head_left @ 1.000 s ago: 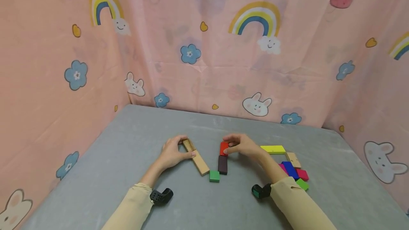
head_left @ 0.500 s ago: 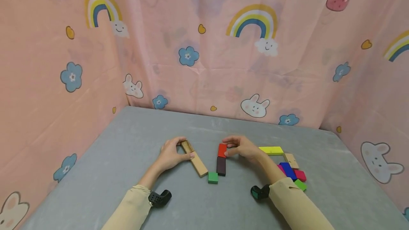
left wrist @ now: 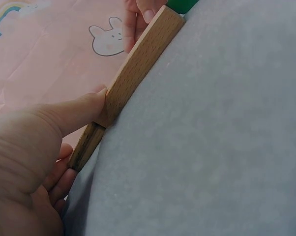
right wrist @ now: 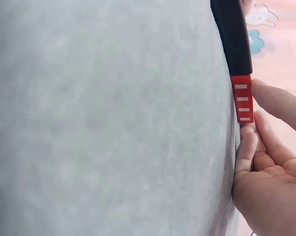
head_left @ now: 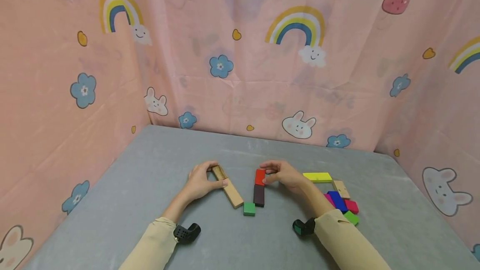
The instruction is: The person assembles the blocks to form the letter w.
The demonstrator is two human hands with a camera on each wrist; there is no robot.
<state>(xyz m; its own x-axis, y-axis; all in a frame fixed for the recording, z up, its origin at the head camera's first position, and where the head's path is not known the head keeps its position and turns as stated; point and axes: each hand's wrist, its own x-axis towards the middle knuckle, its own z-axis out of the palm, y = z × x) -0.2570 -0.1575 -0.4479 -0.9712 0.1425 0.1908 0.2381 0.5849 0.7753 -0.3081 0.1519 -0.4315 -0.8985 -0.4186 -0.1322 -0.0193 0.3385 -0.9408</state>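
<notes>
In the head view my left hand [head_left: 202, 181] curls round the far end of two wooden blocks laid end to end. Its thumb presses the long pale block [head_left: 234, 195] near the joint, and its fingers wrap the end of the short darker brown block [left wrist: 87, 145]. My right hand [head_left: 286, 176] holds a red block [head_left: 260, 177] with white stripes on its side, thumb along it and fingers at its far end. That red block meets a dark block [head_left: 259, 196] end to end. Between the two rows' near ends sits a small green block [head_left: 249, 209].
Right of my right forearm lies a group of several blocks: yellow [head_left: 317, 177], plain wood [head_left: 340, 189], blue [head_left: 337, 201], pinkish red [head_left: 351, 206] and bright green [head_left: 351, 218]. A pink patterned curtain [head_left: 240, 95] surrounds the grey table [head_left: 150, 170].
The head view has shifted slightly. Both hands keep their places on the blocks, and the blocks stay arranged as before.
</notes>
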